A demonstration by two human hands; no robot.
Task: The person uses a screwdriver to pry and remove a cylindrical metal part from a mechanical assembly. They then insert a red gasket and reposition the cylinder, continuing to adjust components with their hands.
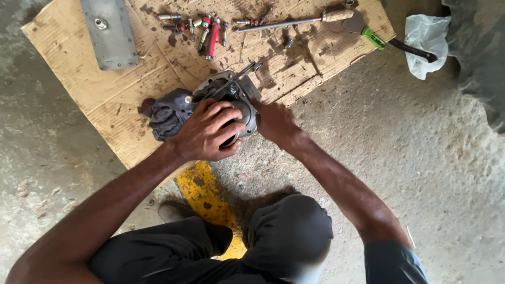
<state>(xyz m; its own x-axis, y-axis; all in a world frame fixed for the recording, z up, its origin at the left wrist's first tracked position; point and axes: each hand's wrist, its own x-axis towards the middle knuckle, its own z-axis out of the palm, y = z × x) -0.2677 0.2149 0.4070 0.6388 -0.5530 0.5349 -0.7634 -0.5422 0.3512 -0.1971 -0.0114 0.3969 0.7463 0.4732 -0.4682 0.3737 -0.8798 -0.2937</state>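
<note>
a person crouches on a rough concrete floor [410, 158], looking down at a sheet of stained cardboard [131, 100] spread over it. near the cardboard's front edge sits a grey metal housing [239, 94] with a round opening, and both hands are on it. the left hand [208, 131] lies over the front of the housing with its fingers curled closed around the round rim, covering much of the opening. the right hand [274, 122] presses against the housing's right side; its fingers are tucked behind the metal, so whether they grip or only brace cannot be told. a thin dark rod [231, 81] slants across the top of the housing. just left of the housing, touching it, a dark crumpled rag [168, 113] lies on the cardboard.

farther back on the cardboard rests a flat grey metal cover plate [110, 34] at the left, a scatter of bolts and small red-handled pieces [202, 29] in the middle, and a long screwdriver with a wooden handle [294, 22] to the right. a blade with a green handle [368, 32] lies at the cardboard's right corner, and a white plastic bag [426, 42] sits on the floor beyond it. a yellow painted patch [202, 192] shows on the floor between the person's knees.
</note>
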